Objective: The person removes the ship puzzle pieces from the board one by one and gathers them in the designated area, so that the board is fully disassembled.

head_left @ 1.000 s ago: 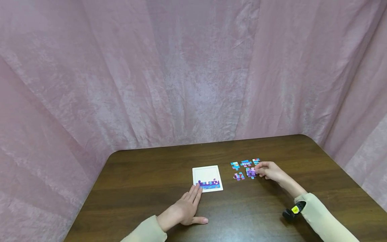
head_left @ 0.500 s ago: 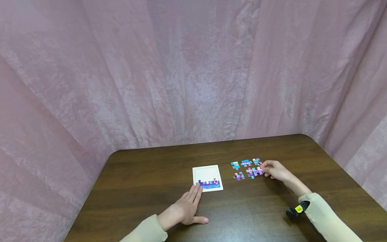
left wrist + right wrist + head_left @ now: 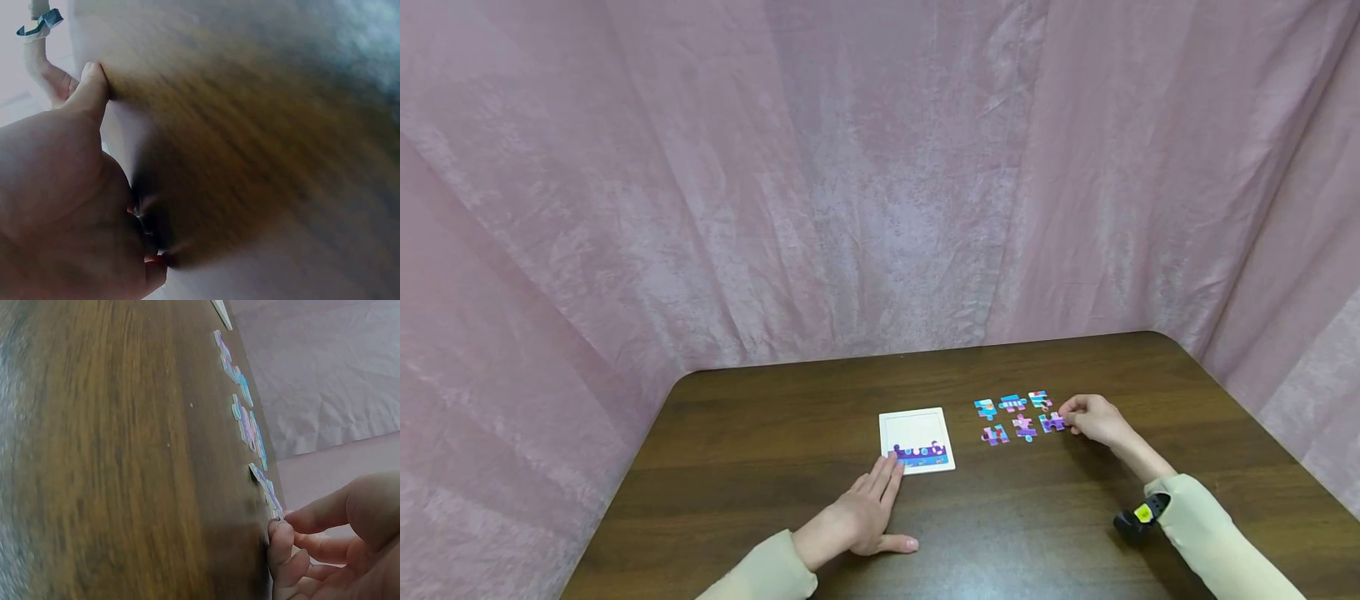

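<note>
My left hand [image 3: 867, 510] lies flat on the table, fingers straight and thumb spread, fingertips over the lower left corner of the white puzzle tray [image 3: 913, 421]. A purple and blue picture strip [image 3: 919, 456] fills the tray's near end. On the right, my right hand [image 3: 1096, 420] pinches the edge of a purple jigsaw piece [image 3: 1051, 422] between thumb and fingers. In the right wrist view this piece [image 3: 265, 485] is tilted, one edge raised off the table. Just left of it lies another purple jigsaw piece [image 3: 1024, 429].
Several more jigsaw pieces lie nearby: a pink and blue one [image 3: 995, 435], a blue one [image 3: 985, 408], a striped one [image 3: 1012, 403] and a red and blue one [image 3: 1039, 400]. The brown table [image 3: 760, 467] ends at a pink curtain [image 3: 880, 183].
My right hand has drawn the purple jigsaw piece rightward, off the other purple piece it overlapped, so a gap now shows between them. My left hand stays on the tray.
</note>
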A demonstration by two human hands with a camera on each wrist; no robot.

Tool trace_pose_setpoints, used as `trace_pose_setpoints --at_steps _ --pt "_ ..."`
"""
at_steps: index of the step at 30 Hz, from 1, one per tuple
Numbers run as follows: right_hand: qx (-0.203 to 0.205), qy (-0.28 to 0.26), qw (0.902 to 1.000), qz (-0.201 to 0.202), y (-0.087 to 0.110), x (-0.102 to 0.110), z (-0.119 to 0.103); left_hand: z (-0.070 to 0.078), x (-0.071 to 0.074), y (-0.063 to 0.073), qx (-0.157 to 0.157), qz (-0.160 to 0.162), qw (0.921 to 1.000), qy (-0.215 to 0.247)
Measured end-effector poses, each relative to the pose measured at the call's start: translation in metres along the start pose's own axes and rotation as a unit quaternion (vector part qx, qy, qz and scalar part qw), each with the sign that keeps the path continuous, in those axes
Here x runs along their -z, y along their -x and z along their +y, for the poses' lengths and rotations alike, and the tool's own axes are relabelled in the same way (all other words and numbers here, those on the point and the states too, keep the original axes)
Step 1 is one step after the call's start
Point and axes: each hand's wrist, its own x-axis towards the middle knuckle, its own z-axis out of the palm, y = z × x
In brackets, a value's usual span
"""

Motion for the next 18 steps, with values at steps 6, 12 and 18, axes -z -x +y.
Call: trace_pose_setpoints --at_steps 6,12,18 --pt "-0.001 0.024 0.9996 0.017 -0.0012 0.0002 0.0029 0.0041 0.0062 0.0050 0.008 0.004 0.9999 -0.010" --pt "-0.005 0.081 0.9955 0.049 -0.0006 0.0012 0.0038 0.0020 0.0042 0.0026 -0.001 -0.007 0.9999 0.008" --pt "-0.001 0.094 0.9940 0.055 -0.0023 0.0021 0.0047 0.0034 0.0053 0.0044 0.007 0.004 1.0000 0.000"
